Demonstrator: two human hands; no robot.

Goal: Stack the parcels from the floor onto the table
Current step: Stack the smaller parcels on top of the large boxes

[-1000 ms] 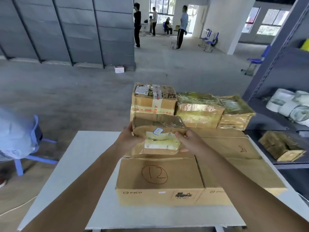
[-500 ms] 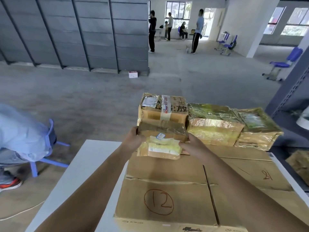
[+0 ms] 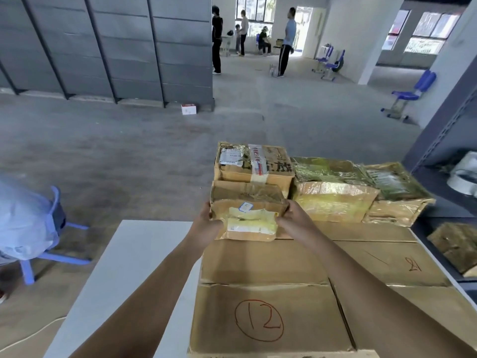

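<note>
The left hand (image 3: 206,226) and right hand (image 3: 291,218) are gripping a taped parcel (image 3: 247,197) at twelve o'clock — several boxes (image 3: 263,270) are already sitting on the table (image 3: 134,254), any floor remainder unseen.

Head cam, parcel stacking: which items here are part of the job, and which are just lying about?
Job:
- small parcel, gripped by left hand and right hand
- box marked 12
- box marked 21
- taped parcel
- middle foil-wrapped parcel
- right foil-wrapped parcel
- table

Lying about:
- white box on the floor
- blue chair
- shelf rack
- white rolls
</note>
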